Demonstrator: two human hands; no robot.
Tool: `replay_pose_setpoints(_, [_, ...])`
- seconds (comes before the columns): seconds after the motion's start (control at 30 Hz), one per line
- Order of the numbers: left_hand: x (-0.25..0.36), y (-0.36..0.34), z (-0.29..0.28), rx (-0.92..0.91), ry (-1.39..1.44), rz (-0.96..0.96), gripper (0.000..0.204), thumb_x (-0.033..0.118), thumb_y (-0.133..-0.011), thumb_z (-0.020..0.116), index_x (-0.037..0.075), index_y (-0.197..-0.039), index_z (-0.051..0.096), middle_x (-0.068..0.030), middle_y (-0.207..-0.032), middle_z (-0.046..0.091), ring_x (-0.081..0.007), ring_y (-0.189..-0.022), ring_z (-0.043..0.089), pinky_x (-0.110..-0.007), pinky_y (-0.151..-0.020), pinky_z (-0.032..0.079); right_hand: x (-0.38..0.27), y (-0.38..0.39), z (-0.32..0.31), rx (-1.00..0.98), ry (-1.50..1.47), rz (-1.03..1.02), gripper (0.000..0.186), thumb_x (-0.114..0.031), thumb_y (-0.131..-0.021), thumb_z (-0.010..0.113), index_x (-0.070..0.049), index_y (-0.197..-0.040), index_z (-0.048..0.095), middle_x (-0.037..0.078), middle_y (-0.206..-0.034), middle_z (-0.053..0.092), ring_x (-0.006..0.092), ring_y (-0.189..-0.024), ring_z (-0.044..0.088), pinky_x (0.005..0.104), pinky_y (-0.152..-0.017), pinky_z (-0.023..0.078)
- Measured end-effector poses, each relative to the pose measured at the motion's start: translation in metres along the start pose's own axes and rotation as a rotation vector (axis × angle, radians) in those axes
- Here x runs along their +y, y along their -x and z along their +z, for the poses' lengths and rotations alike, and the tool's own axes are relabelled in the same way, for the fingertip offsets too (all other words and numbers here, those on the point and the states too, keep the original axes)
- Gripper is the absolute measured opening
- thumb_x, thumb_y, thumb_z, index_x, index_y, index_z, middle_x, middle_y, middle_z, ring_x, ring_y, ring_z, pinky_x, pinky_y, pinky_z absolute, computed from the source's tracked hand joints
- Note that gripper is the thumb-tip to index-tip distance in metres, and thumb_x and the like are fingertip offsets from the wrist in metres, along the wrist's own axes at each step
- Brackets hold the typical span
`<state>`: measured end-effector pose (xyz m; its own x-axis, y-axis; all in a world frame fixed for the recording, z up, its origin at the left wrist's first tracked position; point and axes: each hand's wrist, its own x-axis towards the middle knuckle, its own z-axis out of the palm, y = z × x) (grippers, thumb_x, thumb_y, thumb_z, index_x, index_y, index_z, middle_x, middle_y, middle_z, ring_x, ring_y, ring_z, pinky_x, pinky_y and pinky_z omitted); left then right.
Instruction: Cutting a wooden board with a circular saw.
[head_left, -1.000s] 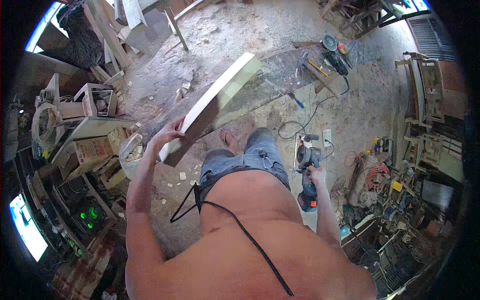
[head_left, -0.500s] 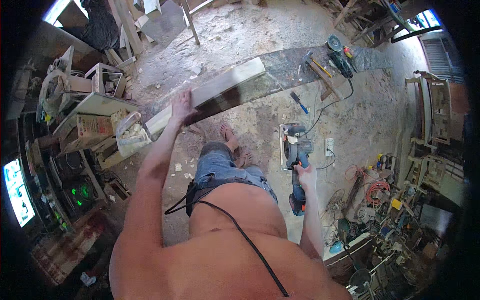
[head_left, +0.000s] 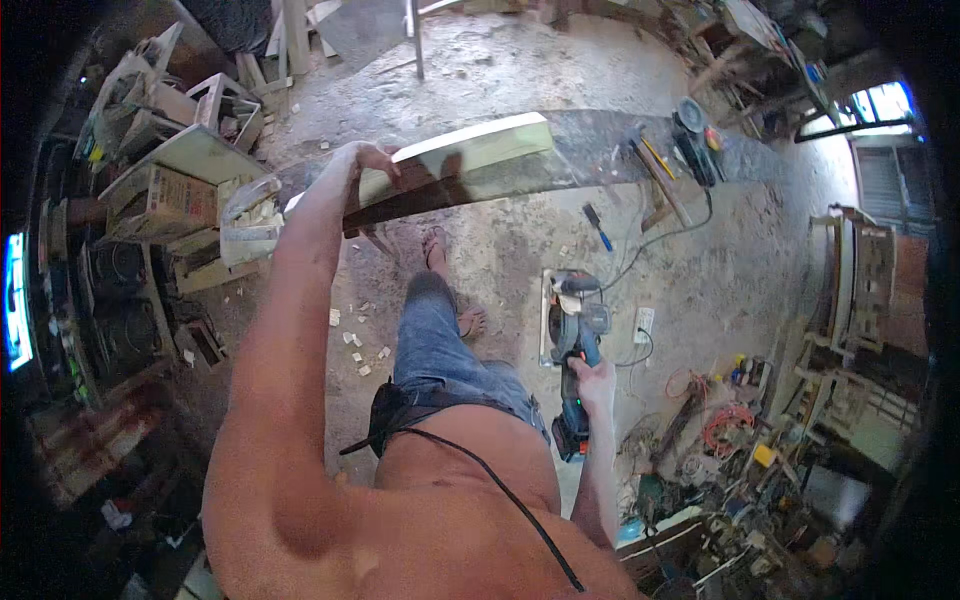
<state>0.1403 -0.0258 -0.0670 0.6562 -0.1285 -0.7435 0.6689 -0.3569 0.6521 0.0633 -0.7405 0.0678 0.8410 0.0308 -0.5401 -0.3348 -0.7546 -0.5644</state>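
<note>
A squared wooden beam (head_left: 490, 142), pale and smooth along its straight upper face, lies lengthwise on a long, dark, dust-smeared bench (head_left: 590, 130); its near side is mostly in deep shadow. The left hand (head_left: 370, 163) bends over the beam toward its left part, fingers curled down against the wood. The wrist and forearm cover that stretch, so I cannot tell whether the hand clamps the beam or only rests on it. The right hand (head_left: 592, 382) is closed around the rear handle of a circular saw (head_left: 578, 325), a blue and black body with a flat metal base plate. The saw is right of the denim shorts (head_left: 440, 335), well apart from the beam; from above I cannot tell whether its plate touches the rough, chip-strewn floor (head_left: 500, 250).

Farther right on the bench lie a wooden-handled hammer (head_left: 665, 182), a thin yellow pencil (head_left: 657, 158) and a grinder (head_left: 692, 145) with a round disc. A blue-handled tool (head_left: 599, 228) lies on the floor, its dark end too small to identify. By the beam's left end, cloudy plastic (head_left: 250, 225) holds wood offcuts, partly hidden by the forearm. At far left, a bright screen (head_left: 17, 300) is cut off by the dark rim.
</note>
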Motion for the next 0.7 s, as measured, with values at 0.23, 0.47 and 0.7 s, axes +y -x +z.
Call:
replay_pose_setpoints(0.23, [0.026, 0.002, -0.001, -0.041, -0.279, 0.142, 0.09, 0.03, -0.077, 0.092, 0.019, -0.159, 0.057, -0.0114, -0.151, 0.066, -0.0322, -0.135, 0.061, -0.056, -0.108, 0.054, -0.027, -0.008, 0.001, -0.019, -0.098, 0.035, 0.024, -0.023, -0.088, 0.081, -0.003, -0.08, 0.072, 0.0, -0.062, 0.06, 0.0094, -0.05, 0.054, 0.032, -0.048, 0.039])
replay_pose_setpoints(0.47, [0.02, 0.03, 0.103, 0.659, -0.546, 0.119, 0.091, 0.042, -0.067, 0.095, 0.013, -0.145, 0.059, -0.0173, -0.127, 0.072, -0.0339, -0.124, 0.069, -0.055, -0.107, 0.051, -0.135, -0.028, 0.01, -0.134, 0.045, -0.096, 0.041, -0.033, -0.089, 0.077, 0.006, -0.102, 0.076, 0.024, -0.082, 0.074, 0.033, -0.079, 0.076, 0.0439, -0.075, 0.056])
replay_pose_setpoints(0.7, [0.005, 0.047, 0.14, 0.928, -0.705, 0.243, 0.079, 0.043, -0.07, 0.09, 0.012, -0.136, 0.06, -0.0117, -0.129, 0.066, -0.0326, -0.128, 0.062, -0.052, -0.105, 0.045, -0.253, -0.075, 0.055, -0.211, 0.102, -0.356, 0.044, -0.035, -0.088, 0.076, 0.01, -0.091, 0.072, 0.028, -0.076, 0.071, 0.0389, -0.074, 0.076, 0.0473, -0.072, 0.056])
